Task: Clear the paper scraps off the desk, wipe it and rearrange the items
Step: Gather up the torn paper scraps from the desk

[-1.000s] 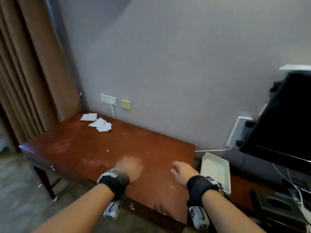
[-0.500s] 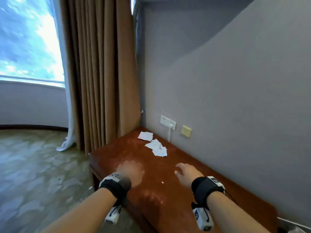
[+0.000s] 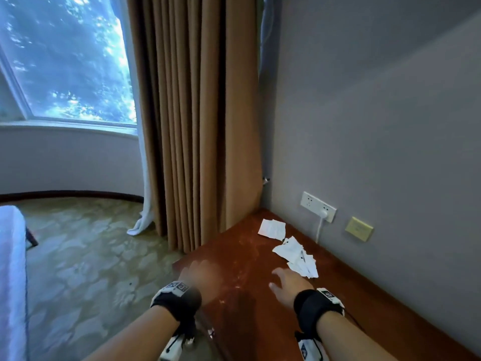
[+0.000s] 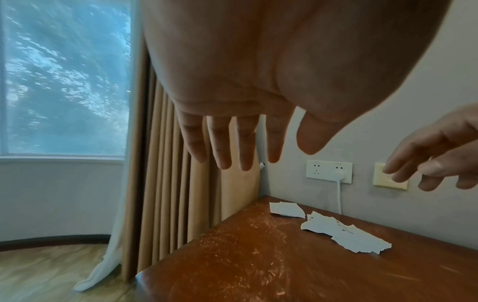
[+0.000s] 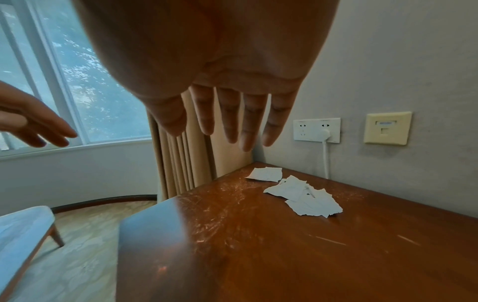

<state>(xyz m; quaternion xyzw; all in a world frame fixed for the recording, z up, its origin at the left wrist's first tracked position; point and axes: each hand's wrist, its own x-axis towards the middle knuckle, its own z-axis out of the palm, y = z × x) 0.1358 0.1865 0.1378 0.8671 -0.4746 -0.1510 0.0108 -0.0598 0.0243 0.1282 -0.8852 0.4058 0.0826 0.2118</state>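
Both hands hover over the surface (image 3: 234, 295) with fingers spread and holding nothing: left hand (image 3: 201, 278), right hand (image 3: 290, 282). The paper scraps (image 3: 294, 252) lie by the wall, just ahead of the right hand. A quick sweep could probably push these light scraps off the far edge, behind the curtain (image 3: 197, 126).

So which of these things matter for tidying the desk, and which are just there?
Part of the job:
paper scraps
desk
left hand and right hand, both open and empty

Just there:
curtain
window
wall socket with a white plug
beige wall plate
chair
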